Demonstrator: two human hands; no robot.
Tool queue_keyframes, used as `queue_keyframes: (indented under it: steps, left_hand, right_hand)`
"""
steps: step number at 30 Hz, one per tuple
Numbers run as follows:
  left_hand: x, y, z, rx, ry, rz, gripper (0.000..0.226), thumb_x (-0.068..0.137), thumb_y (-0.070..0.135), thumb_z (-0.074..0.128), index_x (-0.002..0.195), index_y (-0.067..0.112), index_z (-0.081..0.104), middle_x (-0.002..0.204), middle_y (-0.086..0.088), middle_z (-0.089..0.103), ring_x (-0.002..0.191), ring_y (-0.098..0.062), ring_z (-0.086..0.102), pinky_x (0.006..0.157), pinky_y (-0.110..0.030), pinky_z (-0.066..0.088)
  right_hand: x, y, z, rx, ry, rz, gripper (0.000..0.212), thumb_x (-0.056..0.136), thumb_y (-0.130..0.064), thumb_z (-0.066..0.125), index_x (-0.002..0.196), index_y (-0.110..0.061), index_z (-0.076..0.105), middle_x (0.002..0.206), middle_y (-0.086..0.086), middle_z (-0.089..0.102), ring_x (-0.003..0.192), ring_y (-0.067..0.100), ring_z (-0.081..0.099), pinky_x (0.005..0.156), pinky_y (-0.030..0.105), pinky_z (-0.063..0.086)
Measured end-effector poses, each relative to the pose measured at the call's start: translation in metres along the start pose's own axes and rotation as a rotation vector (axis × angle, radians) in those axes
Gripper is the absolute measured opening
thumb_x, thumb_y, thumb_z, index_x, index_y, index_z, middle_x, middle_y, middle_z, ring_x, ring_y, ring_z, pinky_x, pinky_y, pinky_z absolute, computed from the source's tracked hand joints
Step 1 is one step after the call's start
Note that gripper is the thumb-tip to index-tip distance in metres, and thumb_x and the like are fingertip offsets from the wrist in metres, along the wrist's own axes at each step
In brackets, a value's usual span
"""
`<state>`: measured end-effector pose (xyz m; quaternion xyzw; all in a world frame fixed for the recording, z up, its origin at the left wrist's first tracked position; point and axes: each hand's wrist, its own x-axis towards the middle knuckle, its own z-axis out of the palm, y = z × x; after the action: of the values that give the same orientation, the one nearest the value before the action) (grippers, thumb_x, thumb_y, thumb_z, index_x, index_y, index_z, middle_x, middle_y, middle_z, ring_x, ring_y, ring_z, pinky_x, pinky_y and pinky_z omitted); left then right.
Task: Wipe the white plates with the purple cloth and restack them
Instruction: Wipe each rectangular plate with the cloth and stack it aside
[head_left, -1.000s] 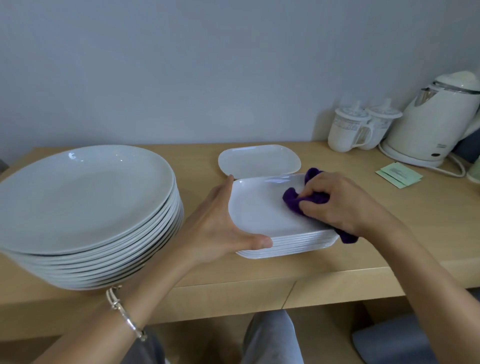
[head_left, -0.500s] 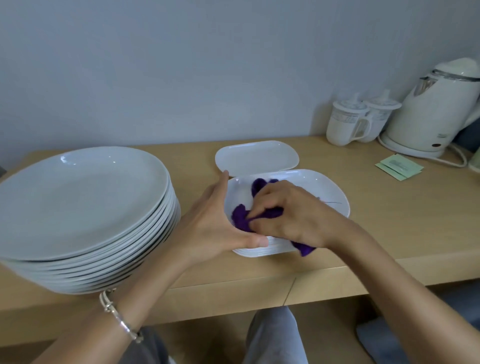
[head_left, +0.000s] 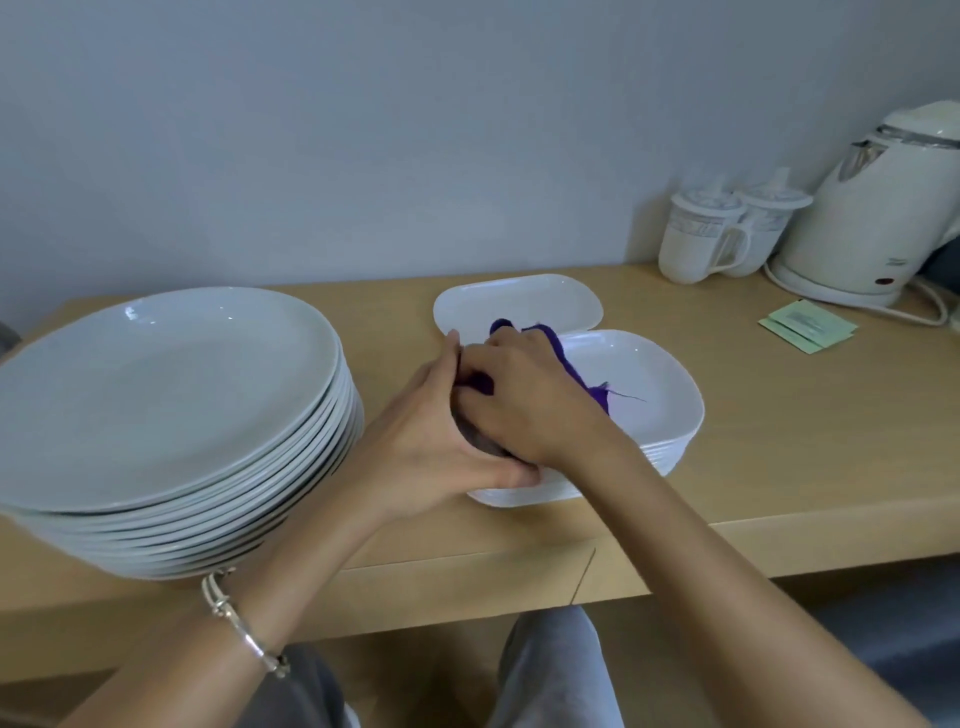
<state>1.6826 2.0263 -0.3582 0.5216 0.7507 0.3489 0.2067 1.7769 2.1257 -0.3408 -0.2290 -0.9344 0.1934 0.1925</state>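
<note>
Your left hand (head_left: 436, 441) grips the rectangular plate (head_left: 641, 371) (thumb forward); your right hand (head_left: 524, 402), curled, seemingly clutches the purple cloth (head_left: 558, 345).

Purple cloth (head_left: 548, 338): is gripped by the right hand (head_left: 530, 400) on the top of the rectangular plate stack (head_left: 670, 415).
Left hand (head_left: 431, 447): is curled round that stack's near left edge (thumb along the front rim).
Round plates (head_left: 156, 395): are piled at the left.

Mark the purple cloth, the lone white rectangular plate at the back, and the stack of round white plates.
purple cloth (head_left: 598, 396), head view, exposed trailing end.
lone white rectangular plate (head_left: 519, 302), head view, flat middle.
stack of round white plates (head_left: 166, 395), head view, top plate's well.
</note>
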Motion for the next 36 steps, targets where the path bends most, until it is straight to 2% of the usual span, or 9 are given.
queue_keyframes:
  steps: [3, 6, 10, 14, 21, 26, 28, 32, 36]
  left_hand:
    - [-0.001, 0.002, -0.001, -0.007, -0.011, -0.029, 0.15, 0.03, 0.07, 0.079, 0.155, 0.04, 0.003, 0.15, 0.026, 0.032, 0.136, 0.003, 0.035, 0.111, -0.03, 0.038]
    - [0.001, 0.0, -0.002, -0.003, -0.033, 0.027, 0.142, 0.028, 0.079, 0.082, 0.15, 0.044, 0.017, 0.147, 0.019, 0.042, 0.135, -0.01, 0.044, 0.103, -0.043, 0.047]
    - [-0.001, 0.003, -0.003, 0.012, -0.03, 0.035, 0.122, 0.038, 0.067, 0.079, 0.145, 0.044, 0.024, 0.137, 0.02, 0.047, 0.127, -0.01, 0.047, 0.096, -0.042, 0.05]
    - [-0.001, 0.005, -0.004, 0.02, -0.04, 0.044, 0.121, 0.041, 0.064, 0.08, 0.146, 0.04, 0.024, 0.135, 0.019, 0.047, 0.122, -0.007, 0.047, 0.092, -0.033, 0.049]
    - [0.002, -0.001, 0.002, -0.013, 0.001, 0.005, 0.128, 0.034, 0.065, 0.084, 0.145, 0.033, 0.029, 0.137, 0.013, 0.052, 0.126, -0.012, 0.053, 0.1, -0.04, 0.05]
    - [0.004, -0.001, -0.002, 0.003, -0.023, 0.052, 0.135, 0.032, 0.074, 0.082, 0.148, 0.038, 0.024, 0.142, 0.02, 0.047, 0.131, -0.009, 0.047, 0.098, -0.042, 0.049]
    - [0.001, 0.002, -0.003, 0.012, -0.017, 0.048, 0.114, 0.036, 0.065, 0.083, 0.137, 0.046, 0.033, 0.131, 0.023, 0.051, 0.122, -0.008, 0.05, 0.091, -0.04, 0.052]
    - [-0.002, 0.006, -0.005, 0.027, -0.015, 0.046, 0.088, 0.051, 0.049, 0.088, 0.119, 0.056, 0.033, 0.121, 0.027, 0.048, 0.113, -0.004, 0.048, 0.083, -0.028, 0.048]
    - [0.0, 0.007, -0.006, 0.036, -0.031, 0.049, 0.094, 0.047, 0.056, 0.086, 0.123, 0.051, 0.031, 0.122, 0.025, 0.049, 0.111, -0.005, 0.05, 0.084, -0.03, 0.049]
  right_hand:
    - [-0.024, 0.001, -0.028, 0.223, -0.172, -0.059, 0.014, 0.077, -0.033, 0.062, 0.064, -0.039, 0.063, 0.073, -0.004, 0.058, 0.079, 0.016, 0.054, 0.07, 0.034, 0.042]
    - [-0.045, 0.022, -0.061, 0.183, -0.261, 0.078, 0.01, 0.068, -0.05, 0.062, 0.066, -0.042, 0.068, 0.087, -0.014, 0.062, 0.084, 0.012, 0.062, 0.076, 0.038, 0.053]
    - [-0.038, 0.054, -0.075, -0.017, -0.003, 0.279, 0.009, 0.076, -0.039, 0.064, 0.067, -0.04, 0.065, 0.087, -0.007, 0.059, 0.086, 0.015, 0.057, 0.068, 0.026, 0.045]
    - [-0.004, 0.049, -0.035, -0.183, 0.141, 0.322, 0.019, 0.086, -0.032, 0.056, 0.098, -0.022, 0.068, 0.099, 0.008, 0.053, 0.109, 0.033, 0.044, 0.093, 0.039, 0.039]
    - [-0.017, 0.001, -0.014, 0.175, -0.047, -0.079, 0.016, 0.084, -0.027, 0.062, 0.076, -0.019, 0.072, 0.07, -0.001, 0.057, 0.079, 0.018, 0.05, 0.073, 0.035, 0.04]
    - [-0.041, 0.03, -0.058, 0.193, -0.267, 0.056, 0.007, 0.077, -0.039, 0.068, 0.073, -0.038, 0.074, 0.094, -0.016, 0.065, 0.093, 0.001, 0.059, 0.086, 0.028, 0.046]
    - [-0.046, 0.045, -0.076, 0.118, -0.202, 0.152, 0.009, 0.074, -0.036, 0.071, 0.067, -0.042, 0.07, 0.096, -0.02, 0.064, 0.092, -0.002, 0.058, 0.086, 0.018, 0.044]
    - [-0.032, 0.058, -0.078, 0.001, -0.007, 0.303, 0.011, 0.075, -0.041, 0.064, 0.065, -0.039, 0.068, 0.085, -0.008, 0.061, 0.082, 0.012, 0.059, 0.065, 0.025, 0.043]
    - [0.0, 0.036, -0.03, -0.111, 0.194, 0.3, 0.018, 0.085, -0.031, 0.059, 0.083, -0.019, 0.072, 0.088, 0.008, 0.057, 0.099, 0.03, 0.051, 0.078, 0.032, 0.04]
